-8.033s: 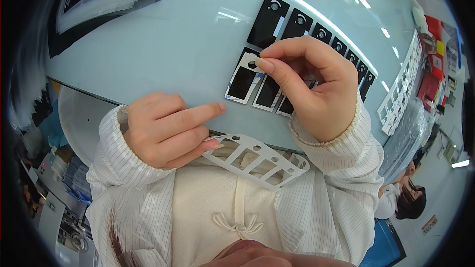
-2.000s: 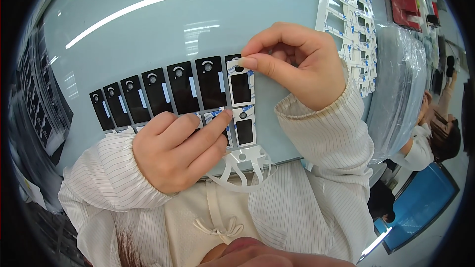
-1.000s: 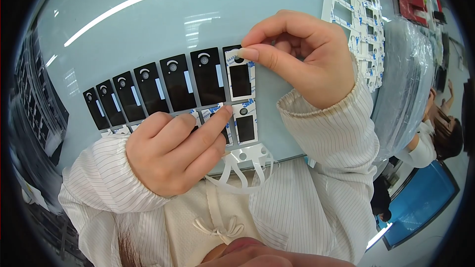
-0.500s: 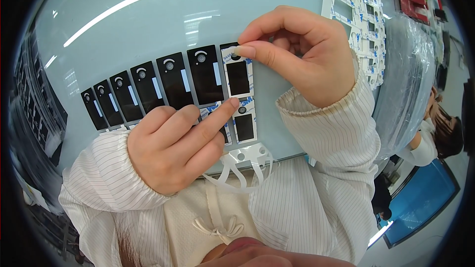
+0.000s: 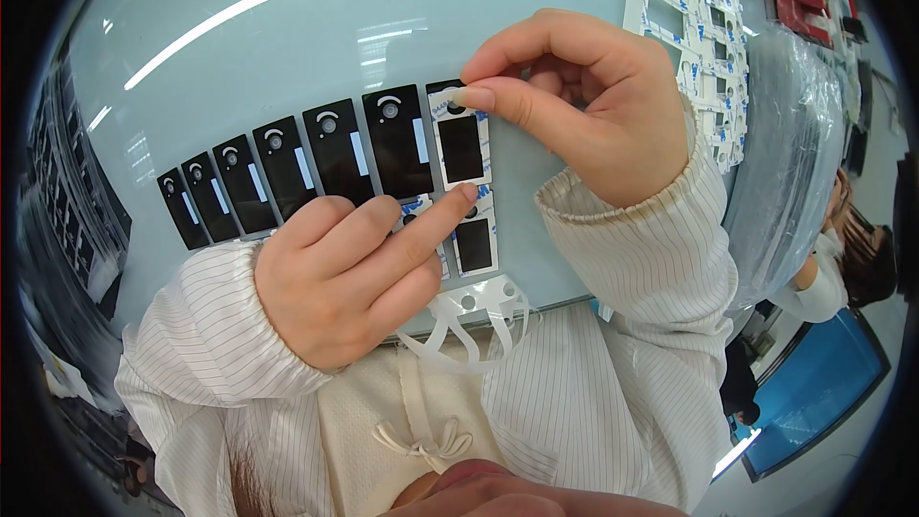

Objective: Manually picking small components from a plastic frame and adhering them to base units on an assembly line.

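A row of black rectangular panels (image 5: 394, 148), each with a round hole and a pale strip, lies on the glass-like table. On the rightmost one sits a white adhesive frame (image 5: 486, 148) with blue marks. My right hand (image 5: 593, 96) pinches that frame's top edge between thumb and forefinger. My left hand (image 5: 349, 278) is palm down, one finger stretched out with its tip at the frame's lower edge; the others are loosely bent and hold nothing. Below, a second white-framed panel (image 5: 475, 244) is joined in line, partly under that fingertip. More white-framed pieces are mostly hidden by my left hand.
A white cut-out backing strip (image 5: 469, 325) hangs over the near table edge. White adhesive sheets (image 5: 713, 67) lie at the right, beside a stack in clear plastic (image 5: 790, 163). Dark stacked panels (image 5: 81, 191) are at the far left. Another person (image 5: 833, 258) is at the right.
My left hand has shifted slightly right, its fingertip sliding along the frame's lower edge. My right hand stays in place at the top edge.
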A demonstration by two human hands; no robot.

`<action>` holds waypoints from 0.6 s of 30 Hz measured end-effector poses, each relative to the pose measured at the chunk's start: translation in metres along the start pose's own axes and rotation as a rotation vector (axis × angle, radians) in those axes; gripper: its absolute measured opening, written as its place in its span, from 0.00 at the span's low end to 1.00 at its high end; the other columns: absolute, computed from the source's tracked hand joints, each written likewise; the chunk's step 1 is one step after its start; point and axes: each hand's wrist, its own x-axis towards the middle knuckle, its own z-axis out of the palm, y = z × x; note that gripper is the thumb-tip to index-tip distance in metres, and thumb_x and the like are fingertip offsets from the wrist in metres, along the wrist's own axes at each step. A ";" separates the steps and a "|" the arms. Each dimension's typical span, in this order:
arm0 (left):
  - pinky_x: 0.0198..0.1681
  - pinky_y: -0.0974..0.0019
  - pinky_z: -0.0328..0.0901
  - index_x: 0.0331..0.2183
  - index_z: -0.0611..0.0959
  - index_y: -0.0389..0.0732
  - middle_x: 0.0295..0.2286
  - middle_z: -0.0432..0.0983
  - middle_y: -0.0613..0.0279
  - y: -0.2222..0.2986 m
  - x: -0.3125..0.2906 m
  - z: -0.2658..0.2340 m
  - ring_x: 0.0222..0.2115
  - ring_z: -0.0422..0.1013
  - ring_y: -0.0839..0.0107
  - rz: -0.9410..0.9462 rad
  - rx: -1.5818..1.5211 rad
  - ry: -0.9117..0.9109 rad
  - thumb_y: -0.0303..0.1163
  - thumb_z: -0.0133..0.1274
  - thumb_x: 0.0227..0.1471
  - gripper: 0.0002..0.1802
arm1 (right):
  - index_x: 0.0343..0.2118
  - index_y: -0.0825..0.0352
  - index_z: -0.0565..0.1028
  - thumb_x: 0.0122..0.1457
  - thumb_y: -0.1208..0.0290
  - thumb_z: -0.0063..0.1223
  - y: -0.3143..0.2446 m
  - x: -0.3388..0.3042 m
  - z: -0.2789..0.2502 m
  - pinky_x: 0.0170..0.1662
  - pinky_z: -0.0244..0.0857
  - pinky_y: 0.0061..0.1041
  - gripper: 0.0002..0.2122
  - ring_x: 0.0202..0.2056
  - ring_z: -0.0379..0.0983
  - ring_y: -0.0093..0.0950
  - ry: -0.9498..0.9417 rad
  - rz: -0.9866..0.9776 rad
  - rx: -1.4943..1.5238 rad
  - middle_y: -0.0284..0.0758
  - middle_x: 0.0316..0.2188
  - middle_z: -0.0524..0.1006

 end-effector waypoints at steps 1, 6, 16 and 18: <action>0.32 0.67 0.63 0.26 0.75 0.39 0.49 0.79 0.53 0.000 0.001 0.000 0.33 0.67 0.64 0.000 -0.005 -0.005 0.32 0.58 0.42 0.10 | 0.36 0.70 0.81 0.56 0.80 0.64 0.000 0.000 0.000 0.27 0.56 0.09 0.05 0.24 0.63 0.07 0.001 -0.002 -0.004 0.26 0.29 0.79; 0.33 0.68 0.63 0.25 0.74 0.40 0.50 0.79 0.55 0.000 0.005 0.002 0.33 0.67 0.65 0.002 -0.015 0.010 0.30 0.58 0.40 0.09 | 0.36 0.71 0.81 0.56 0.81 0.64 -0.002 -0.002 -0.001 0.27 0.57 0.09 0.05 0.24 0.64 0.08 0.012 -0.024 -0.035 0.26 0.29 0.80; 0.32 0.69 0.60 0.24 0.73 0.42 0.50 0.79 0.57 0.000 0.002 0.004 0.33 0.67 0.67 -0.007 -0.004 0.038 0.29 0.56 0.40 0.07 | 0.31 0.66 0.84 0.51 0.81 0.66 -0.010 -0.003 -0.001 0.24 0.53 0.11 0.05 0.22 0.63 0.09 0.055 -0.056 -0.178 0.26 0.29 0.80; 0.32 0.69 0.60 0.24 0.73 0.42 0.50 0.78 0.57 0.001 0.002 0.004 0.33 0.66 0.67 -0.002 -0.004 0.040 0.30 0.56 0.40 0.07 | 0.31 0.66 0.84 0.51 0.81 0.66 -0.009 -0.003 -0.001 0.24 0.52 0.11 0.05 0.22 0.63 0.09 0.060 -0.066 -0.177 0.26 0.29 0.80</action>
